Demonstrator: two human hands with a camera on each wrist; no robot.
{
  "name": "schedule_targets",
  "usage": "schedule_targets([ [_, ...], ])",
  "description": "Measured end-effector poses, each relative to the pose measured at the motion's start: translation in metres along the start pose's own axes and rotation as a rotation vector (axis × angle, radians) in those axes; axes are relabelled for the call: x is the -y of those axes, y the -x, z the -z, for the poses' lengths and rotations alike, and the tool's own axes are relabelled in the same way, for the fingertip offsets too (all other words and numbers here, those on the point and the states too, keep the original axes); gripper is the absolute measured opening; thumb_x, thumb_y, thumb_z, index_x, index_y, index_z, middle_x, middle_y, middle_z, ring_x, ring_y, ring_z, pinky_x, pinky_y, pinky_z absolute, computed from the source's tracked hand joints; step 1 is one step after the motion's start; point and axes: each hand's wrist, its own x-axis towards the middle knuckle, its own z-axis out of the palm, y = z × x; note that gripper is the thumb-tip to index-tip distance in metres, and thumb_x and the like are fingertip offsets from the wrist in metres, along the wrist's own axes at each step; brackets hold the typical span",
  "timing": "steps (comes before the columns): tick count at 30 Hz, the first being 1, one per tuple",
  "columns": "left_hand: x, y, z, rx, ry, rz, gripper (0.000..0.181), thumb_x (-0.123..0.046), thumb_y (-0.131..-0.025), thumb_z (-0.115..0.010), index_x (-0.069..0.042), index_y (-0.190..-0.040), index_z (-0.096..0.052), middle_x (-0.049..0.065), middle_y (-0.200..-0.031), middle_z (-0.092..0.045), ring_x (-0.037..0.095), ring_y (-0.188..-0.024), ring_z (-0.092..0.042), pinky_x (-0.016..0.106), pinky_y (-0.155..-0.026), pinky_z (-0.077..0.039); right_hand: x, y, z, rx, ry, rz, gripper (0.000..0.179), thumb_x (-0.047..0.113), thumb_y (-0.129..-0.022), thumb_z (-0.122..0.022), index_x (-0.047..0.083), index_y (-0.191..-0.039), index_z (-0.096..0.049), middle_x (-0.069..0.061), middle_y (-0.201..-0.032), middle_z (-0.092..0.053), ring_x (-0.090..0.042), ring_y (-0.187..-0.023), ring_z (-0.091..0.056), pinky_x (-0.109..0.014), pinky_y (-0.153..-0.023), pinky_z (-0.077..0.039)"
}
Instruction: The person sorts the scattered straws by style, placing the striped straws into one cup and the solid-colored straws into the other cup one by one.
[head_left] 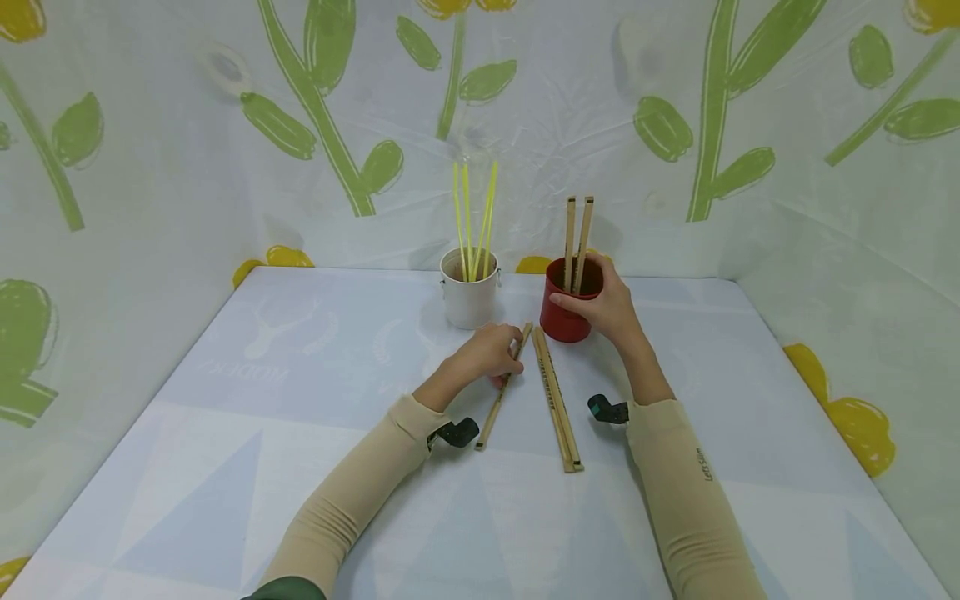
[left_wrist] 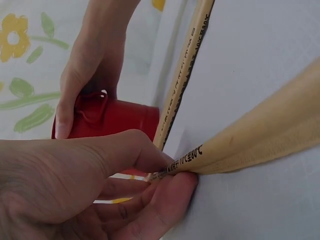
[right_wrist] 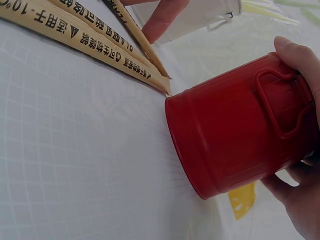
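My left hand (head_left: 487, 352) pinches a paper-wrapped straw (head_left: 491, 421) between thumb and fingers, low over the table. In the left wrist view, black print runs along the wrapper (left_wrist: 235, 145). On the right, my right hand (head_left: 613, 310) grips a red metal pail (head_left: 562, 323) around its rim, thumb on the near side. Two wrapped straws (head_left: 570, 237) stand upright inside that pail. The right wrist view shows the pail's side handle (right_wrist: 272, 107) close to my fingers. Between my hands, more wrapped straws (head_left: 555, 400) lie side by side on the table, their far ends near the pail's base.
A white pail (head_left: 468, 310) holding several thin yellow sticks (head_left: 467, 221) stands left of the red one, near the table's back edge. Flower-printed sheeting (head_left: 525, 108) rises behind and beside the pale patterned table (head_left: 300, 433). Wrist cameras (head_left: 459, 432) sit at both sleeves.
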Motion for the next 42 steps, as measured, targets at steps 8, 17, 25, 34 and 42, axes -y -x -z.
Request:
schedule_targets([
  [8, 0.0012, -0.0011, 0.0015, 0.033, 0.004, -0.01, 0.051, -0.013, -0.089, -0.071, -0.006, -0.136, -0.052, 0.006, -0.072, -0.068, 0.014, -0.051, -0.067, 0.024, -0.054, -0.054, -0.0023, -0.0011, -0.001, -0.002, -0.004, 0.003, 0.09, 0.044, -0.077, -0.082, 0.022, -0.148, -0.032, -0.006, -0.144, -0.046, -0.026, -0.133, -0.043, -0.054, -0.103, -0.046],
  [17, 0.005, -0.0028, 0.0021, 0.053, 0.029, -0.006, 0.051, -0.014, -0.089, -0.071, -0.007, -0.136, -0.051, 0.006, -0.077, -0.067, 0.013, -0.053, -0.067, 0.024, -0.054, -0.055, -0.0025, -0.0014, -0.0018, -0.002, -0.001, 0.002, 0.089, 0.044, -0.077, -0.082, 0.022, -0.148, -0.032, -0.007, -0.144, -0.047, -0.026, -0.132, -0.043, -0.054, -0.102, -0.047],
  [25, 0.0059, -0.0027, 0.0043, 0.03, 0.035, -0.05, 0.049, -0.015, -0.091, -0.068, -0.005, -0.136, -0.05, 0.006, -0.076, -0.068, 0.014, -0.051, -0.066, 0.026, -0.056, -0.055, -0.0047, -0.0018, -0.0011, 0.0, 0.001, 0.005, 0.09, 0.045, -0.077, -0.081, 0.022, -0.148, -0.032, -0.007, -0.143, -0.047, -0.026, -0.131, -0.044, -0.054, -0.102, -0.047],
  [34, 0.0087, -0.006, 0.005, 0.003, 0.05, -0.076, 0.05, -0.017, -0.092, -0.067, -0.003, -0.137, -0.049, 0.008, -0.084, -0.071, 0.014, -0.052, -0.066, 0.026, -0.054, -0.055, -0.0042, -0.0017, -0.0015, 0.007, -0.007, -0.003, 0.089, 0.044, -0.078, -0.081, 0.022, -0.148, -0.032, -0.007, -0.144, -0.046, -0.027, -0.132, -0.043, -0.055, -0.104, -0.045],
  [42, 0.0075, -0.0066, 0.0076, -0.052, 0.052, -0.093, 0.052, -0.017, -0.091, -0.067, -0.003, -0.137, -0.049, 0.011, -0.096, -0.072, 0.013, -0.052, -0.066, 0.024, -0.054, -0.054, -0.0032, -0.0014, -0.0009, 0.007, -0.013, 0.008, 0.088, 0.043, -0.078, -0.081, 0.022, -0.148, -0.032, -0.007, -0.143, -0.047, -0.027, -0.131, -0.044, -0.055, -0.105, -0.044],
])
